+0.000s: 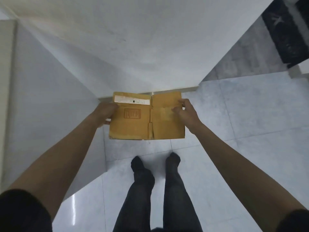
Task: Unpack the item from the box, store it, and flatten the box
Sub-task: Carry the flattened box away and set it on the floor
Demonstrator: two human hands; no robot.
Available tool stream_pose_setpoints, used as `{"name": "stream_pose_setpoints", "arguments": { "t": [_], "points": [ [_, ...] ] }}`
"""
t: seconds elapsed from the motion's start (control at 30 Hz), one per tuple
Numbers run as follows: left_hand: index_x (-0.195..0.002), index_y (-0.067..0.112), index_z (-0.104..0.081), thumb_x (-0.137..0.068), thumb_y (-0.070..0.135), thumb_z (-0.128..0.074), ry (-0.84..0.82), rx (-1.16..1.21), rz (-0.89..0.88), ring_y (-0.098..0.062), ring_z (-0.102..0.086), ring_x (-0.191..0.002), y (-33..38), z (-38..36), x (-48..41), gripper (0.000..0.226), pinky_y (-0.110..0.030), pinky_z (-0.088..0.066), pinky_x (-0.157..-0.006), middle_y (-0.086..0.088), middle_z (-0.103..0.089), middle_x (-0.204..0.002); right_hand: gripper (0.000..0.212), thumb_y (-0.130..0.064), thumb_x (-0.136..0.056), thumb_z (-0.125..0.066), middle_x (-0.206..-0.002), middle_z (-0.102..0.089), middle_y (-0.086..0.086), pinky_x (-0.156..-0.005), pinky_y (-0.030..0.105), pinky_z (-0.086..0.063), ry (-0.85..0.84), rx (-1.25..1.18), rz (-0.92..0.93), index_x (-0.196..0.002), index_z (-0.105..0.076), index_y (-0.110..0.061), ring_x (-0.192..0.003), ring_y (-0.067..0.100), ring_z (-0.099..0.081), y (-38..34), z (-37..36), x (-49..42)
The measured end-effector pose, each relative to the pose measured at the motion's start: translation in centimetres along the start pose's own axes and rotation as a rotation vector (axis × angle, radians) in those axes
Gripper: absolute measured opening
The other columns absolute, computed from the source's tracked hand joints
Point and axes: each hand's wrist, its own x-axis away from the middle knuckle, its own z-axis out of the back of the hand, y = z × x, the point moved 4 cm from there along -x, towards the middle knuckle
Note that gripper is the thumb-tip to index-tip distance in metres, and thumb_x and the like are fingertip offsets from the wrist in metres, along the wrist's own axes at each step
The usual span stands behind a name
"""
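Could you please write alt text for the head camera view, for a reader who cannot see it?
A person standing on a pale tiled floor holds a flattened brown cardboard box in front of them, left hand on its left edge, right hand on its right. A white label runs along the box's top left; white walls rise ahead.

Pale grey glossy floor tiles (234,114) are spreading beneath the person, whose two dark-socked feet (173,159) are standing directly on them, close together.

Ahead: white wall (133,47) blocks | Left: white cabinet side (50,97) close | Below: grey tiled floor (234,114) open
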Motion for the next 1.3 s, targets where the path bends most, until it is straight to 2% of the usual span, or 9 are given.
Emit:
{"name": "stream_pose_setpoints", "arguments": {
  "t": [0.13, 0.33, 0.53, 0.73, 0.87, 0.97, 1.07, 1.2, 1.3],
  "points": [
    [-0.110, 0.012, -0.063, -0.090, 0.020, -0.057, 0.040, 0.003, 0.024, -0.023, -0.062, -0.088, -1.1, -2.4, -7.7, 0.022, -0.034, -0.049, -0.067, -0.002, -0.066, -0.096, 0.046, -0.026, -0.090, -0.060, -0.135, -0.047, 0.006, -0.088, 0.032, -0.041, -0.050, 0.042, -0.035, -0.133, -0.046, -0.018, -0.115, 0.021, -0.049, 4.2, -0.9, -8.1],
    [-0.141, 0.026, -0.041, -0.096, 0.039, -0.047, 0.093, -0.059, -0.012, -0.033, -0.049, -0.125, -6.1, -7.1, -21.1, 0.047, -0.055, -0.046, -0.100, -0.007, -0.047, -0.144, 0.037, -0.025, -0.090, -0.057, -0.134, -0.051, 0.004, -0.096, 0.036, -0.043, -0.072, 0.067, -0.044, -0.127, -0.054, -0.019, -0.119, 0.024, -0.050, 11.7, -4.5, -21.1],
    [-0.127, 0.026, -0.056, -0.095, 0.033, -0.039, 0.183, -0.196, -0.087, -0.032, -0.053, -0.120, -12.5, -10.8, -34.7, 0.037, -0.050, -0.044, -0.103, -0.008, -0.055, -0.136, 0.029, -0.025, -0.090, -0.055, -0.133, -0.054, 0.005, -0.102, 0.045, -0.044, -0.099, 0.067, -0.028, -0.118, -0.062, -0.021, -0.118, 0.027, -0.052, 20.2, -10.0, -33.8],
    [-0.111, 0.010, -0.063, -0.097, 0.024, -0.038, 0.277, -0.386, -0.213, -0.034, -0.059, -0.103, -17.6, -14.0, -48.2, 0.033, -0.038, -0.045, -0.086, -0.016, -0.064, -0.116, 0.030, -0.024, -0.092, -0.054, -0.134, -0.054, 0.003, -0.089, 0.030, -0.038, -0.085, 0.115, 0.073, -0.121, -0.061, -0.020, -0.109, 0.018, -0.048, 28.6, -15.3, -45.7],
    [-0.092, 0.010, -0.061, -0.092, 0.018, -0.044, 0.311, -0.421, -0.314, -0.022, -0.054, -0.084, -19.9, -15.6, -54.3, 0.019, -0.032, -0.040, -0.072, -0.014, -0.063, -0.105, 0.037, -0.024, -0.092, -0.059, -0.140, -0.051, 0.009, -0.102, 0.038, -0.042, -0.099, 0.248, 0.154, -0.128, -0.059, -0.014, -0.123, 0.026, -0.050, 32.9, -17.8, -50.5],
    [-0.109, 0.009, -0.061, -0.092, 0.017, -0.050, 0.331, -0.441, -0.388, -0.022, -0.056, -0.095, -21.4, -16.5, -56.5, 0.022, -0.031, -0.042, -0.078, -0.012, -0.059, -0.122, 0.048, -0.035, -0.093, -0.058, -0.146, -0.039, 0.017, -0.110, 0.045, -0.035, -0.132, 0.520, 0.214, -0.135, -0.051, -0.014, -0.129, 0.036, -0.043, 34.9, -19.0, -52.1],
    [-0.115, 0.009, -0.057, -0.092, 0.021, -0.048, 0.329, -0.537, -0.400, -0.033, -0.056, -0.111, -22.7, -17.1, -57.7, 0.028, -0.041, -0.048, -0.092, -0.015, -0.047, -0.139, 0.056, -0.046, -0.091, -0.054, -0.157, -0.017, 0.011, -0.109, 0.048, -0.032, -0.134, 0.750, 0.219, -0.140, -0.041, -0.021, -0.134, 0.041, -0.034, 36.5, -19.9, -52.9],
    [-0.117, 0.012, -0.057, -0.086, 0.018, -0.053, 0.342, -0.521, -0.423, -0.031, -0.060, -0.106, -22.9, -17.4, -57.8, 0.031, -0.035, -0.048, -0.082, -0.011, -0.054, -0.133, 0.056, -0.049, -0.090, -0.052, -0.156, -0.017, 0.007, -0.103, 0.052, -0.036, -0.134, 0.837, 0.253, -0.138, -0.037, -0.024, -0.131, 0.045, -0.034, 36.6, -20.4, -53.2],
    [-0.120, 0.014, -0.057, -0.085, 0.017, -0.053, 0.288, -0.578, -0.400, -0.030, -0.058, -0.110, -22.8, -17.4, -57.7, 0.035, -0.037, -0.048, -0.087, -0.010, -0.050, -0.136, 0.058, -0.046, -0.090, -0.052, -0.158, -0.013, 0.008, -0.106, 0.053, -0.033, -0.171, 0.866, 0.219, -0.140, -0.034, -0.023, -0.134, 0.044, -0.031, 36.3, -20.2, -53.2]
  ]
}}
